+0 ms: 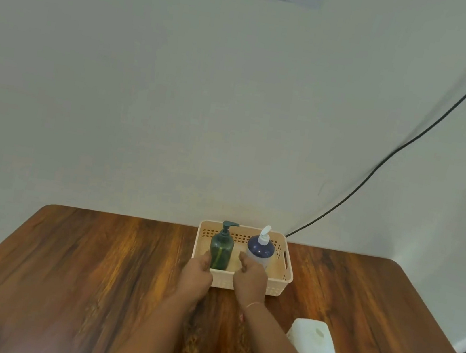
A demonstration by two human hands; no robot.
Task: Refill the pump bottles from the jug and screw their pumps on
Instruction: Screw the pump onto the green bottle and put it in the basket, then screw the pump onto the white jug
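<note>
The opening step appears to be in hand: both pump bottles are standing upright in the basket [249, 283] at the far edge of the table [92, 261], pumps fitted, and both hands are reached forward to its near wall, so that a bottle is judged about to be lifted out. The left hand [195, 276] is curled at the basket's near left corner, its fingers [206, 258] brought up just beside, perhaps touching, the lower left side of the green bottle [221, 248]; whether a grip is closed on it cannot be told. The right hand [250, 281] is held loosely curled over the near rim, its fingertips [243, 261] pointed into the gap between the two bottles, near the base of the blue bottle [259, 250] but seemingly apart from it, and nothing is seen held. The white jug [312, 344] is left on the table near the right forearm, well apart from the basket, its round opening turned upward. The next move is judged to call for a bottle to be grasped by its body, raised clear of the rim and set down near the jug, after which its pump would have to be unscrewed before anything is poured. The fill level of either bottle cannot be read.
</note>
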